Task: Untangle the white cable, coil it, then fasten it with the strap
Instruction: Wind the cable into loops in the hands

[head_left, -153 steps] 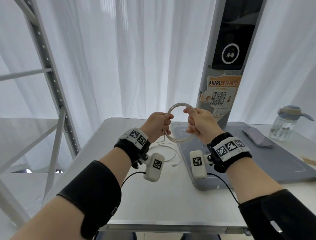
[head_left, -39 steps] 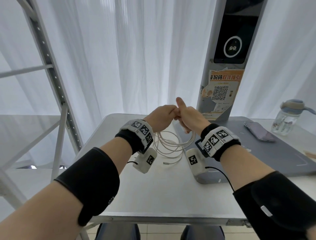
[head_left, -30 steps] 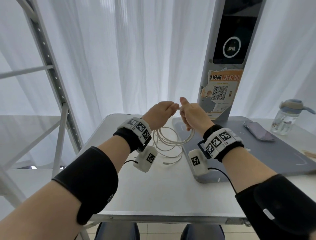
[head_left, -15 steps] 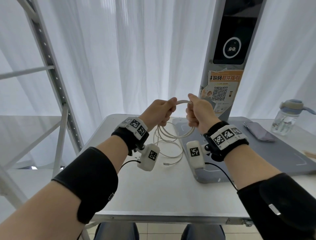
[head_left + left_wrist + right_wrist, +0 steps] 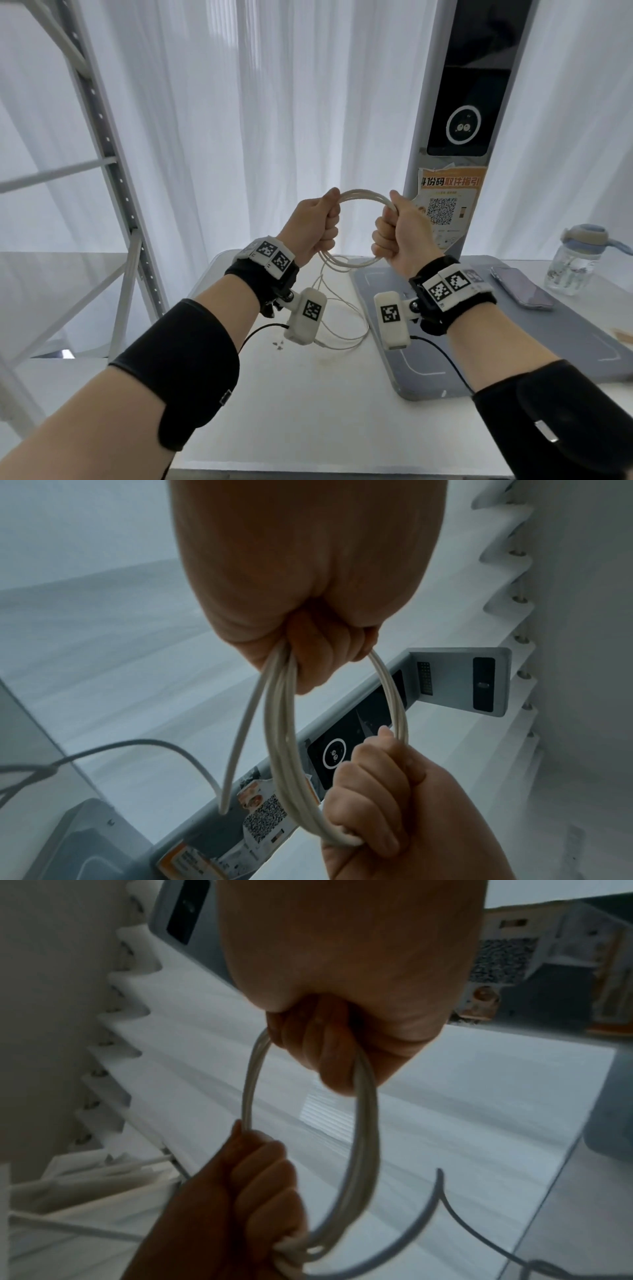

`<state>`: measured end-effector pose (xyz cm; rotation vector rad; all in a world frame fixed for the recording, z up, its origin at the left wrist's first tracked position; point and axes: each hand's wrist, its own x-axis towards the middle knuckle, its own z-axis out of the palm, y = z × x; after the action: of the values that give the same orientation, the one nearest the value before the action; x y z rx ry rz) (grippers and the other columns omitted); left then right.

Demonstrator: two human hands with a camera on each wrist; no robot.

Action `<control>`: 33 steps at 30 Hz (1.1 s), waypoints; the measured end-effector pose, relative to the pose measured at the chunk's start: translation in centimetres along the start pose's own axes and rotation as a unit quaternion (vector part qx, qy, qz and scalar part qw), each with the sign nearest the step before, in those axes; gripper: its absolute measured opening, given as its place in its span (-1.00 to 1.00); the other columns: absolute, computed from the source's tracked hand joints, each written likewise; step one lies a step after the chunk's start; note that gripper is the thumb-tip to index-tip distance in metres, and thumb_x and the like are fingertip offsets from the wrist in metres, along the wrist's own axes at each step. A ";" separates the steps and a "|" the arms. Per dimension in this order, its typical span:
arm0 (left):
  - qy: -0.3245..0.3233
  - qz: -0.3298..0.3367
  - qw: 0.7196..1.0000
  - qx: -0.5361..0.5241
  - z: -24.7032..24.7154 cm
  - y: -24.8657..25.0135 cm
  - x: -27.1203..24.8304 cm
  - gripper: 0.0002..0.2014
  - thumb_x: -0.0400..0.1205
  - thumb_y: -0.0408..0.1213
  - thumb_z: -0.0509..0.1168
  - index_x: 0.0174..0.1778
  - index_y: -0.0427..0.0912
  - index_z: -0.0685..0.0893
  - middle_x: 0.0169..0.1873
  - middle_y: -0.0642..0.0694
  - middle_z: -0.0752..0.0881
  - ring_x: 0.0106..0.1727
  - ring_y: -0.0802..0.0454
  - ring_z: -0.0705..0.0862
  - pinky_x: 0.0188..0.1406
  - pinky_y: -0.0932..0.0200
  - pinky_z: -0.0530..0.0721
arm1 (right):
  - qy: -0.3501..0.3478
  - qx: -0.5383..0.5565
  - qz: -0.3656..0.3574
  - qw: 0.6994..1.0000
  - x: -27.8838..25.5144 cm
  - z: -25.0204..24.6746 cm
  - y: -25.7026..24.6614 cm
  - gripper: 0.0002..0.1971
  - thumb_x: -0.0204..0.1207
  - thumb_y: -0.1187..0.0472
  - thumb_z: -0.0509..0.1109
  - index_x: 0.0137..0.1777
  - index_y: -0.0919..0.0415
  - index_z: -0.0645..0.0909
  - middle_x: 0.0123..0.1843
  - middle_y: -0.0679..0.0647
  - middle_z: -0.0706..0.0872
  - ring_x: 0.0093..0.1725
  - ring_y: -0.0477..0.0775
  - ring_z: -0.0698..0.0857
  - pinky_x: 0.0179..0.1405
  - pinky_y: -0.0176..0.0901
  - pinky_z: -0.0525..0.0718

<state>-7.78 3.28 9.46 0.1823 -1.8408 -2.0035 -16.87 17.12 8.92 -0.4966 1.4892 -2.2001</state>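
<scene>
Both hands were raised above the table (image 5: 308, 394), each closed in a fist around the white cable (image 5: 363, 197). The left hand (image 5: 313, 228) gripped one side of a round coil of several strands, thumb on top, and the right hand (image 5: 399, 233) gripped the opposite side, so the loop stood upright between them with its upper arc bridging the two fists. The hands were apart, joined only by the coil.

The left wrist view showed the strands (image 5: 284, 750) bundled close together, running from the left fist down to the right hand (image 5: 383, 799). One loose strand (image 5: 240, 737) left the bundle at the left fist and hung beside the coil. The right wrist view, somewhat blurred, showed the same ring (image 5: 359, 1150) held from the other side, with the left hand (image 5: 240, 1191) clasping it below.

Below the coil, uncoiled cable (image 5: 346, 329) hung down to the table and lay there in slack curves, near the left edge of a grey mat (image 5: 565, 339). A phone (image 5: 520, 287) lay on the mat toward the table's far right corner, and a water bottle (image 5: 579, 260) stood just beyond it. A grey pillar (image 5: 469, 102) with a QR-code sticker rose at the table's far edge.
</scene>
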 end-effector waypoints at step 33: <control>0.107 0.057 0.981 -0.153 0.5 3.2 6.4 -0.56 0.83 -0.08 0.09 -0.39 -0.09 0.33 -0.53 0.02 0.21 -0.56 0.09 0.11 -0.66 0.25 0.14 | -0.012 0.272 -0.031 0.962 6.2 4.3 -2.4 -0.41 0.79 -0.22 0.10 -0.45 0.03 0.13 -0.57 -0.03 0.07 -0.63 -0.03 0.04 -0.67 -0.26 0.02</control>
<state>-13.09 1.13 13.74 0.1883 -1.3635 -2.0652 -20.20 11.26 12.96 -0.3817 0.8015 -2.5051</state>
